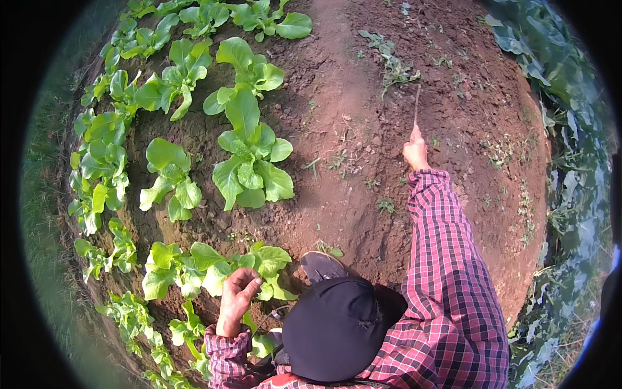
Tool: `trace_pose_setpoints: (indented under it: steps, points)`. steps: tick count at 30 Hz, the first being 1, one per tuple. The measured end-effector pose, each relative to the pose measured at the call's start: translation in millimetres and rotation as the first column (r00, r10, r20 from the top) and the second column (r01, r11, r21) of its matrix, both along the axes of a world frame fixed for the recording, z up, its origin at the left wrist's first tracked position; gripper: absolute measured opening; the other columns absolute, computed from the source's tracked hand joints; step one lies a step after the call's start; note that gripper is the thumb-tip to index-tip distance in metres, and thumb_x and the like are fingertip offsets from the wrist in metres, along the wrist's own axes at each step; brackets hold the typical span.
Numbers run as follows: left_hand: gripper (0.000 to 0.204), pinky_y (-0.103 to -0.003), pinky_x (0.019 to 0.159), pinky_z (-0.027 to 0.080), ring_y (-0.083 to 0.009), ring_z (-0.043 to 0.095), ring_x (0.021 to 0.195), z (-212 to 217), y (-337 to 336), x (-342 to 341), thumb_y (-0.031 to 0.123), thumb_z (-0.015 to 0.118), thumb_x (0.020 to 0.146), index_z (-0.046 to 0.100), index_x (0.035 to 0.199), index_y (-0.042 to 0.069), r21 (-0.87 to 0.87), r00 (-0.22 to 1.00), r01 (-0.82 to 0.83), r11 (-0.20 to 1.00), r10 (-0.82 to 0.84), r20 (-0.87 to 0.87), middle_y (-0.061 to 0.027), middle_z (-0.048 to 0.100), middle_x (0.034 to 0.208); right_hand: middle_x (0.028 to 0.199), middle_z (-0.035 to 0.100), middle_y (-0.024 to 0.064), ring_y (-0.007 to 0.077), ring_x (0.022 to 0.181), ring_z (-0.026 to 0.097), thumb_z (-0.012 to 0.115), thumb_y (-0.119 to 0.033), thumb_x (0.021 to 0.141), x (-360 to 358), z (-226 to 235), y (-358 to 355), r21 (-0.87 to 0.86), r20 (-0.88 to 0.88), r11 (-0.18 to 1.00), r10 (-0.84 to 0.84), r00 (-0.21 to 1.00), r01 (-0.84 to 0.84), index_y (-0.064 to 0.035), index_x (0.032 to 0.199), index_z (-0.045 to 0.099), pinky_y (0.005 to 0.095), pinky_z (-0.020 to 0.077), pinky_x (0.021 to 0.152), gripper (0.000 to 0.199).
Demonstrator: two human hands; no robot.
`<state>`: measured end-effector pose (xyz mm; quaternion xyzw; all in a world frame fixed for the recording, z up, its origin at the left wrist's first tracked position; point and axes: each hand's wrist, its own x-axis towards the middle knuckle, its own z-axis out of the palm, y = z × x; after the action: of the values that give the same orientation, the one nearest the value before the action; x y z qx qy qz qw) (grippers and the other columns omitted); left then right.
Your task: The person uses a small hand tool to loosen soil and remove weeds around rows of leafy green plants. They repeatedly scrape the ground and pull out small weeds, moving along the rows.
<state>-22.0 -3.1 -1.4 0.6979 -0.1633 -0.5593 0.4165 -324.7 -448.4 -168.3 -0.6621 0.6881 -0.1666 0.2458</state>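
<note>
**Working the bare soil with a thin stick**

We hold a thin stick in our right hand, fingers closed around its lower end, tip out over the bare red soil among small weeds. We judge a light, steady grip serves best. Our left hand, fingers curled, rests at a lettuce plant; whether it pinches a leaf we cannot tell.
</note>
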Motion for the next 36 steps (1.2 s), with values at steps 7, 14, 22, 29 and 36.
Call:
trace_pose_setpoints:
  steps: [7,14,22,29,36]
  points:
    - [0.009,-0.019,0.054,0.040,-0.0044,0.049,0.060,-2.0,-0.1,-3.0,0.007,0.063,0.083,0.057,0.085,0.002,-0.043,0.999,-0.042,0.998,0.041,-0.030,0.0027,0.056,0.070,0.126,0.046,0.0259,0.0399,0.111,0.050,0.043,0.005,0.077,-129.4,69.7,229.5,0.465,-0.279,0.882,0.234,0.931,-0.082,-0.0146,0.143,0.016,0.0398,0.0434,0.089,0.074]
    - [0.009,-0.019,0.055,0.039,-0.0044,0.048,0.060,-9.4,-6.4,-9.9,0.008,0.063,0.084,0.057,0.086,0.001,-0.058,0.996,0.070,0.996,-0.073,-0.050,0.0034,0.055,0.069,0.108,0.055,0.0284,0.0429,0.089,0.058,0.044,0.005,0.076,-207.4,106.0,335.3,0.415,-0.041,0.909,0.062,0.997,-0.039,-0.0172,0.143,0.020,0.0435,0.0467,0.073,0.075]
    - [0.012,-0.022,0.054,0.038,-0.0056,0.045,0.059,-9.7,-16.7,-5.6,0.011,0.062,0.083,0.058,0.084,0.000,-0.143,0.993,0.115,0.983,-0.109,0.054,0.0033,0.053,0.065,0.104,0.059,0.0203,0.0369,0.078,0.061,0.046,0.006,0.076,-87.7,110.1,214.3,-0.122,-0.193,0.889,0.414,0.889,-0.441,-0.0184,0.138,0.034,0.0426,0.0487,0.065,0.068]
    - [0.014,-0.024,0.053,0.038,-0.0060,0.044,0.059,-4.1,-17.4,-3.4,0.013,0.063,0.083,0.058,0.083,0.000,-0.175,0.983,0.148,0.973,-0.126,0.132,0.0020,0.052,0.064,0.081,0.051,0.0137,0.0332,0.061,0.058,0.052,-0.004,0.079,7.2,113.1,171.8,-0.031,-0.457,0.673,0.648,0.610,-0.739,-0.0260,0.138,0.033,0.0447,0.0479,0.055,0.066]
    - [0.013,-0.023,0.055,0.040,-0.0060,0.047,0.061,-6.6,-2.9,1.0,0.011,0.062,0.082,0.058,0.085,0.000,-0.147,0.997,0.056,0.988,-0.048,0.059,0.0024,0.055,0.067,0.078,0.049,0.0132,0.0355,0.060,0.057,0.054,0.000,0.074,-69.9,121.3,218.6,0.197,-0.517,0.666,0.694,0.501,-0.719,-0.0239,0.138,0.032,0.0462,0.0470,0.054,0.072]
